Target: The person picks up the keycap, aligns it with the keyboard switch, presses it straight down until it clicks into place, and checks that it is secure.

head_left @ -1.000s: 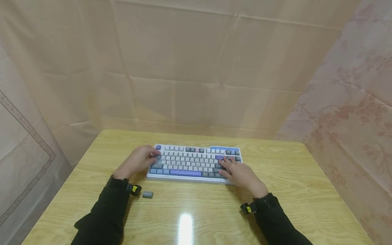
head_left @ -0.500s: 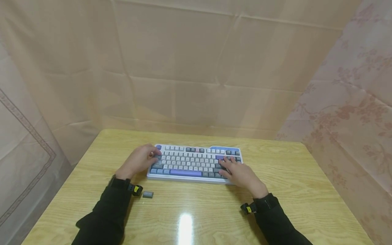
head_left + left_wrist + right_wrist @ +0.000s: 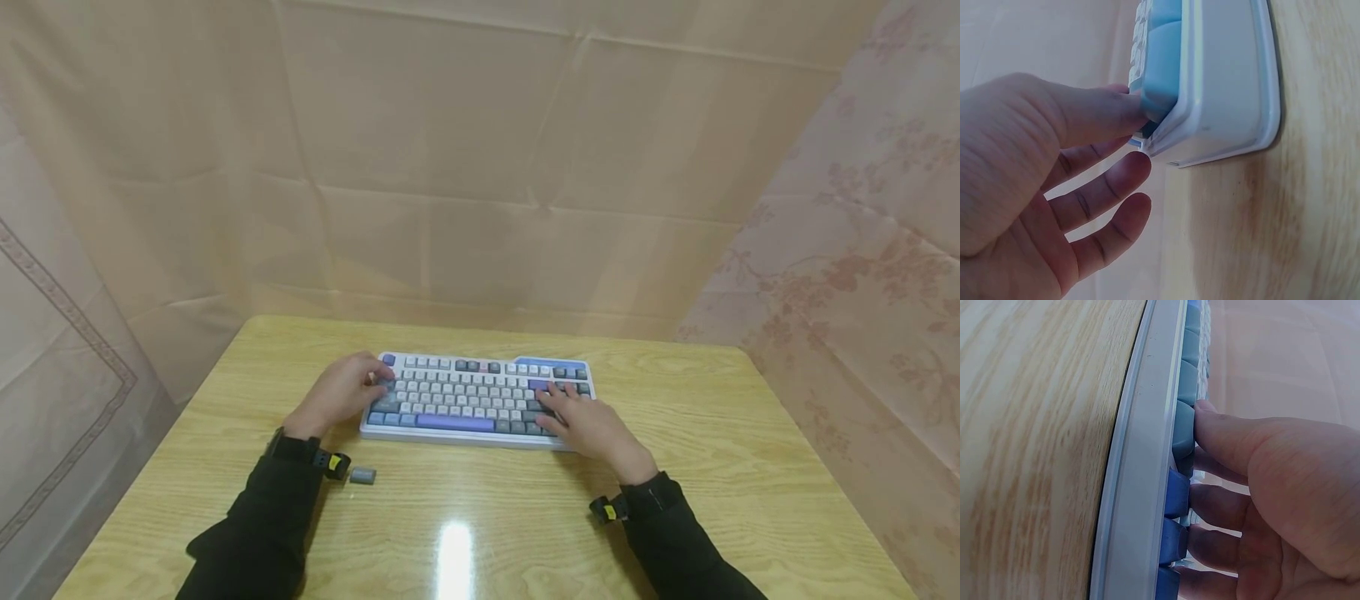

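A compact keyboard (image 3: 455, 424) with white, grey, blue and purple keycaps lies on the table. At its left edge my left hand (image 3: 339, 395) pinches a grey keycap between thumb and index finger. In the left wrist view, the left thumb (image 3: 1100, 119) lies against blue-grey keycaps (image 3: 1163, 62), with a dark gap beside its tip. The other fingers hang off the edge, loosely bent. My right hand (image 3: 587, 422) rests spread on the keys at the right. In the right wrist view, the right thumb (image 3: 1229, 437) touches a grey-green keycap (image 3: 1183, 431).
A loose grey keycap (image 3: 362, 476) lies on the wooden table (image 3: 525, 533) near the left wrist. A beige cloth (image 3: 465, 167) hangs behind the table, with a floral cloth (image 3: 847, 283) on the right. Light glares off the front of the tabletop.
The left forearm has shifted very slightly to the right. Both hands otherwise stay in place on the keyboard.
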Tool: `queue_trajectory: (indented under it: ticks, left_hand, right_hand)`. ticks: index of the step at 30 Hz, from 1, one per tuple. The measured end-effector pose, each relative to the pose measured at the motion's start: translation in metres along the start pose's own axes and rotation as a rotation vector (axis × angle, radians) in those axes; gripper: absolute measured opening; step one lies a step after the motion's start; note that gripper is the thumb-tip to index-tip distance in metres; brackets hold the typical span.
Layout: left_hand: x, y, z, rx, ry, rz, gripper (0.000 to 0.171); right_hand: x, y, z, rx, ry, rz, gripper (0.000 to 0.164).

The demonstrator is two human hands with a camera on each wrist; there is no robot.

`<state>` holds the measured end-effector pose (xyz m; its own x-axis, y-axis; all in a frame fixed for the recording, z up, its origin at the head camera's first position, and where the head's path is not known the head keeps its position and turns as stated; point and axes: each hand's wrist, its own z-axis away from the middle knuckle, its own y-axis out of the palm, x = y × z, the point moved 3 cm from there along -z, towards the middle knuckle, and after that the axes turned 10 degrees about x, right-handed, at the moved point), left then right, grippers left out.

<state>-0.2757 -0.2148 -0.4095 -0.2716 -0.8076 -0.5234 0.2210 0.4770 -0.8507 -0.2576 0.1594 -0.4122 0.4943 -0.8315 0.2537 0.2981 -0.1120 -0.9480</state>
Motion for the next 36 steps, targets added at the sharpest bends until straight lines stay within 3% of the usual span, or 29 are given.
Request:
queue_trajectory:
  ticks: [9, 24, 31, 36]
  left_hand:
    - [0.002, -0.004, 0.001, -0.028, -0.013, 0.001, 0.022]
    - [-0.006, 0.001, 0.0, -0.107, -0.029, -0.056, 0.01]
    - [-0.012, 0.006, 0.0, -0.139, -0.109, -0.051, 0.01]
    - [-0.009, 0.007, 0.0, -0.134, -0.142, -0.008, 0.01]
  right_hand:
    - [0.0, 0.0, 0.0, 0.0, 0.005, -0.004, 0.051]
    - [-0.001, 0.001, -0.001, 0.0, 0.008, 0.01, 0.051]
    - [-0.004, 0.003, -0.002, -0.01, 0.003, 0.012, 0.053]
    - [-0.002, 0.003, -0.002, -0.018, -0.011, 0.011, 0.053]
